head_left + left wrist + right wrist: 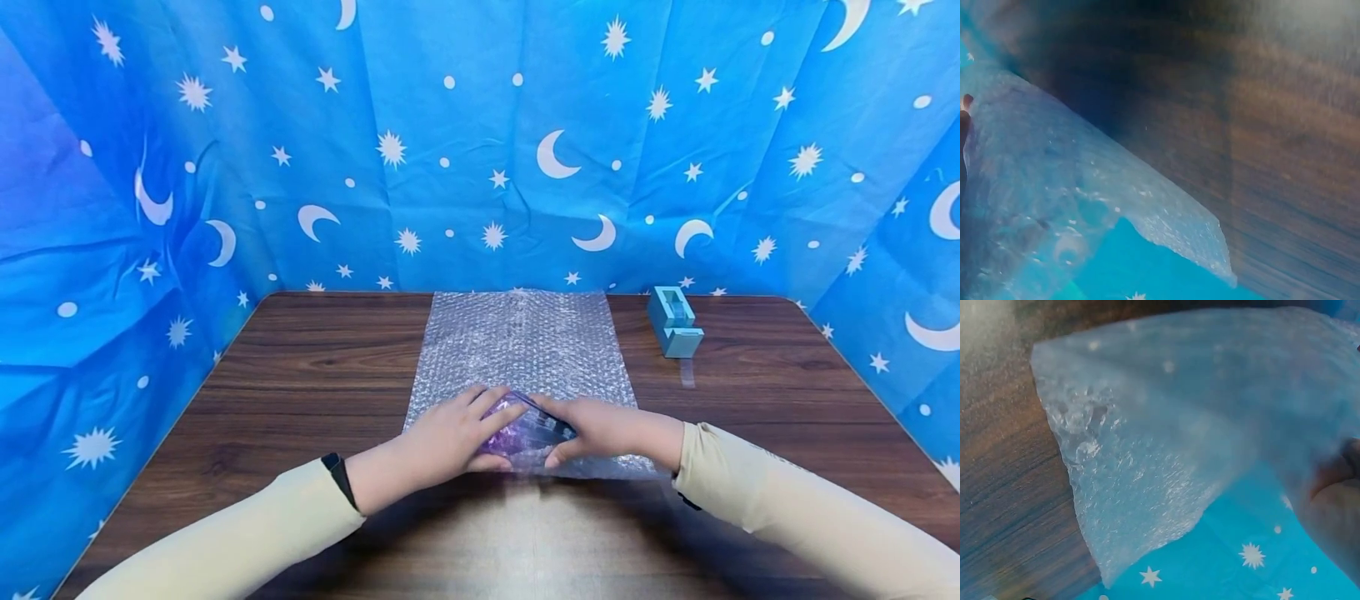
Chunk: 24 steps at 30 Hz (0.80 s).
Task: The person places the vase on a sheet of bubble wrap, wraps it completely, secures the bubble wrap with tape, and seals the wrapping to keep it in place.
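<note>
A sheet of bubble wrap (521, 342) lies across the middle of the table, its far end at the back edge. On its near end is a shiny purple and dark item (506, 433), seemingly under clear wrap; its kind is hard to tell. My left hand (438, 437) holds the left side, fingers over the top and thumb at the near side. At the right end my right hand (611, 429) grips the dark-edged part between thumb and fingers. The wrist views show mostly bubble wrap (1129, 469), with part of the right hand (1341, 506) at the edge.
A light blue tape dispenser (671, 321) stands at the back right, a strip of clear tape (687, 373) hanging from its front. Behind the brown wooden table (330, 358) hangs a blue curtain (450, 183) with white moons and stars.
</note>
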Each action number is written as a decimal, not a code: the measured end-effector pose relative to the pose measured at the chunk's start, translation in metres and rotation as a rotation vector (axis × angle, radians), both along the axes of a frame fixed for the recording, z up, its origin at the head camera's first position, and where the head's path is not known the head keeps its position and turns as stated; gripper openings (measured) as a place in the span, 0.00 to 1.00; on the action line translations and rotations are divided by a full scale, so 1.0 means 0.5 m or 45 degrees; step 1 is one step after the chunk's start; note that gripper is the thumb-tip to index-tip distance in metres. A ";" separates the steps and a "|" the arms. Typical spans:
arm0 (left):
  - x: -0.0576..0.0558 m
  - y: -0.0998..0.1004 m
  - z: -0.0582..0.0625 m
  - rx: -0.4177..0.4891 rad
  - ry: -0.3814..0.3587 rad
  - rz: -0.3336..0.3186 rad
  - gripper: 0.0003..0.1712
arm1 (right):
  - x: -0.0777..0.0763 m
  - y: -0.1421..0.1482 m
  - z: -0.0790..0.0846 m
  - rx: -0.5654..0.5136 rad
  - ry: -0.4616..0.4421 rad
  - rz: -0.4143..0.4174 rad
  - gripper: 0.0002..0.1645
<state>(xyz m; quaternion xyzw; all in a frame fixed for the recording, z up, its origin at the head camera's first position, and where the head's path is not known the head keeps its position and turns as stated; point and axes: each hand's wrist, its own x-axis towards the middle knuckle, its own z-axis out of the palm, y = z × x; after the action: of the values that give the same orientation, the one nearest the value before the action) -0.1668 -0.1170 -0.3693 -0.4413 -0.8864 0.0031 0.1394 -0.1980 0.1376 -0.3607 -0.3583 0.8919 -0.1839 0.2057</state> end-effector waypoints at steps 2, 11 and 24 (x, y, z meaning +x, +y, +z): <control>-0.007 0.000 0.004 -0.013 -0.031 0.003 0.42 | -0.007 0.001 0.000 -0.009 -0.041 0.001 0.55; -0.044 0.001 0.020 -0.041 -0.247 0.014 0.40 | -0.041 0.010 -0.003 -0.051 -0.241 0.007 0.54; -0.083 0.017 0.050 -0.112 -0.515 0.094 0.39 | -0.076 0.022 -0.009 -0.060 -0.430 -0.025 0.53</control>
<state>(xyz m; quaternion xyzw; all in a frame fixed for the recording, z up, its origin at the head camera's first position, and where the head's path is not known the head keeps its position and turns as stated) -0.2082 -0.1083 -0.3442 -0.4058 -0.9110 -0.0415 -0.0609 -0.2361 0.1486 -0.3654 -0.3184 0.8435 -0.2644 0.3424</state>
